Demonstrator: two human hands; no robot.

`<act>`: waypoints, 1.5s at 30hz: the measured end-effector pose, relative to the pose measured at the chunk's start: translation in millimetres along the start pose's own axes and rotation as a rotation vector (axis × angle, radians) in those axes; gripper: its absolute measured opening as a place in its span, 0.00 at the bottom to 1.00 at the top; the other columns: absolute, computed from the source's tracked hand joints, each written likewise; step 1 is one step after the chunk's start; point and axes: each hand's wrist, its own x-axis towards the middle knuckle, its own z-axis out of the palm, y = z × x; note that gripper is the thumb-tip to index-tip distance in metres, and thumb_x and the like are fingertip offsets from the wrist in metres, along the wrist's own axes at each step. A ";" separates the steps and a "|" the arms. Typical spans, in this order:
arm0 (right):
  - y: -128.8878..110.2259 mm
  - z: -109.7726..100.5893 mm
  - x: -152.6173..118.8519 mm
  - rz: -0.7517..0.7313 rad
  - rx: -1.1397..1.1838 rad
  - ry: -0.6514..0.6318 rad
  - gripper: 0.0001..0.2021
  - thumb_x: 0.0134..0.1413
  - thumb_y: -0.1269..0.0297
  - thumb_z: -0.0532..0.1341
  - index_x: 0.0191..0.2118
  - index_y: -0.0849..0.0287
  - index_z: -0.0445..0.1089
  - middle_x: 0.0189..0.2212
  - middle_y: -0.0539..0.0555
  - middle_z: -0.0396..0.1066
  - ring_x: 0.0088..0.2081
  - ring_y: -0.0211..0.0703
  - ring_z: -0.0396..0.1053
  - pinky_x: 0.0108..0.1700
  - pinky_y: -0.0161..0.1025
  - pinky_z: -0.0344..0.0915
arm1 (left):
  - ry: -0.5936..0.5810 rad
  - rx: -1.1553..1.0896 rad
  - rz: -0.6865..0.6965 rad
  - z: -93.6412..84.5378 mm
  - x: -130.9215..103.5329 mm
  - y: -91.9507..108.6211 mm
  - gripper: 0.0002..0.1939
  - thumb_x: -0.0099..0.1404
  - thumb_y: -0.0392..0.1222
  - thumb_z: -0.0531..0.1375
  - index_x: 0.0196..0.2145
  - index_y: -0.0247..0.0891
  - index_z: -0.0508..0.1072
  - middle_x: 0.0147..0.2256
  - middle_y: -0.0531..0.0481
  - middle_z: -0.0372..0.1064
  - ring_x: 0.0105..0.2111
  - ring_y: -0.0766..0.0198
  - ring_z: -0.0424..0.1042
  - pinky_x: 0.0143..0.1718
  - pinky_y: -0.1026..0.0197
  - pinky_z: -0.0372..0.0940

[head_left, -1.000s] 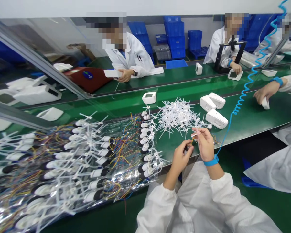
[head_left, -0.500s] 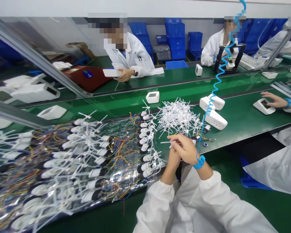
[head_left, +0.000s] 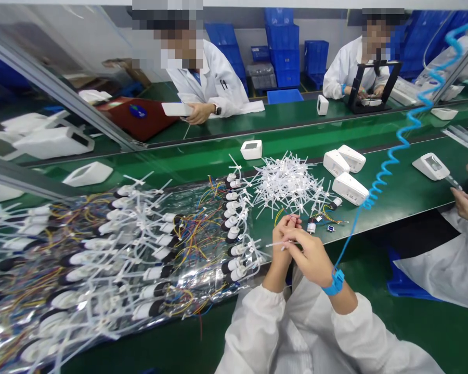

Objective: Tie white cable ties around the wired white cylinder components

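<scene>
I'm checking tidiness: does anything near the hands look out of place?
Possibly the small dark-blue rectangular part with a white border: it lies near the front edge of the green bench and might get knocked off.

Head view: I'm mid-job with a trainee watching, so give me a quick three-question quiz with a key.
1. What does the blue coiled cord lead down to?
2. True or false: the wearer's bare left hand and bare right hand are close together.
3. How many white plastic housings are clustered just right of the heap of thin white plastic strips: A two, B three, C five?

Key: 1, the blue plastic wristband, worn on the right; 2, true; 3, B.
</scene>
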 end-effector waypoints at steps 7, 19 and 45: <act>36.0 -9.5 -30.4 0.262 0.185 0.323 0.08 0.75 0.54 0.62 0.46 0.51 0.75 0.68 0.61 0.75 0.47 0.51 0.84 0.38 0.41 0.78 | 0.061 -0.008 -0.090 3.4 -4.1 17.5 0.16 0.73 0.56 0.68 0.42 0.40 0.80 0.38 0.47 0.81 0.31 0.65 0.74 0.33 0.64 0.70; 56.9 -24.1 -29.9 0.252 0.112 0.239 0.07 0.73 0.56 0.62 0.41 0.51 0.73 0.64 0.59 0.79 0.36 0.47 0.80 0.42 0.44 0.76 | -0.014 0.076 0.009 19.6 9.7 52.8 0.17 0.73 0.58 0.68 0.40 0.40 0.82 0.32 0.50 0.78 0.25 0.67 0.69 0.27 0.65 0.67; 20.7 -30.0 -38.5 0.457 0.763 0.188 0.26 0.60 0.55 0.75 0.62 0.50 0.75 0.35 0.48 0.70 0.29 0.36 0.63 0.28 0.34 0.58 | 0.097 -0.205 -0.095 11.6 -45.4 139.7 0.21 0.66 0.58 0.76 0.37 0.38 0.80 0.30 0.52 0.72 0.28 0.70 0.69 0.28 0.71 0.65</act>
